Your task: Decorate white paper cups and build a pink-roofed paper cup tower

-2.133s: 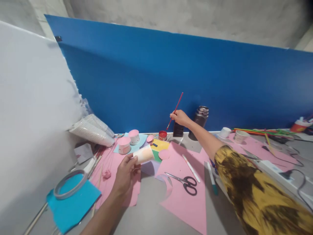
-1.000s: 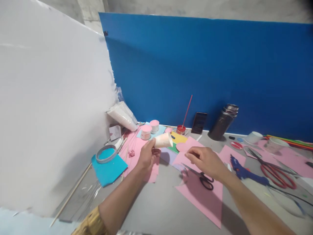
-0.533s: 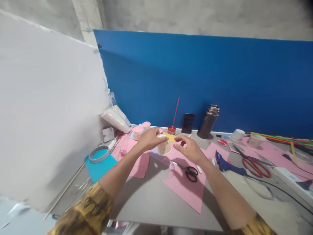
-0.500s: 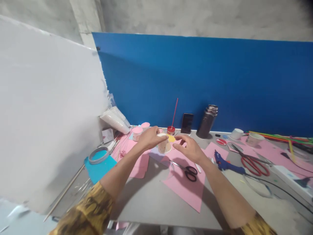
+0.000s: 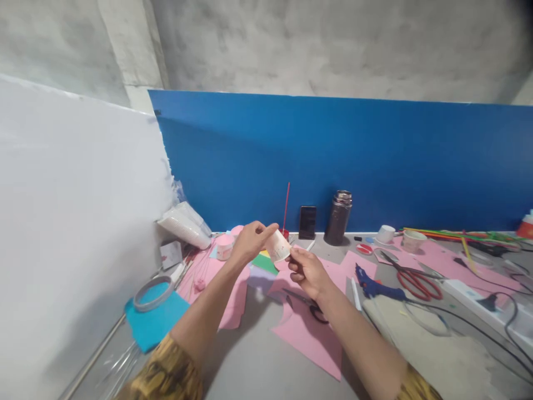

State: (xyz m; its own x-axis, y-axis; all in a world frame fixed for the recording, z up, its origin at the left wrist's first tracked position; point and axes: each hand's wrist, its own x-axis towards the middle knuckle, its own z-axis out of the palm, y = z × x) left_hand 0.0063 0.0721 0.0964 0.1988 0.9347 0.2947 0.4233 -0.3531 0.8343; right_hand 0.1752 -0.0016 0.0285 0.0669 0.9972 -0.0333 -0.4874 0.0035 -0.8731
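Note:
A small pale paper cup [image 5: 277, 246] with a speckled print is held tilted above the worktable. My left hand [image 5: 253, 240] grips one end of it from the left, thumb stretched along the top. The fingers of my right hand [image 5: 307, 270] pinch its lower right rim. Beneath my right hand lie black-handled scissors [image 5: 318, 314], partly covered by the hand. Pink paper [image 5: 310, 347] with a curved cut-out lies under the scissors. Green paper [image 5: 264, 263] shows just behind the cup.
Pink-topped cups [image 5: 225, 247] stand left of my hands. A dark flask [image 5: 338, 218] and a phone [image 5: 307, 223] stand against the blue panel [image 5: 250, 161]. To the right lie a blue glue gun [image 5: 377, 286], red-handled scissors [image 5: 417, 283] and a power strip [image 5: 478, 300]. Grey tape [image 5: 153, 294] sits on blue sheets at left.
The cup has been raised off the table and tipped. My right hand, earlier apart from it with fingers spread, now pinches its rim. The camera view has shifted slightly.

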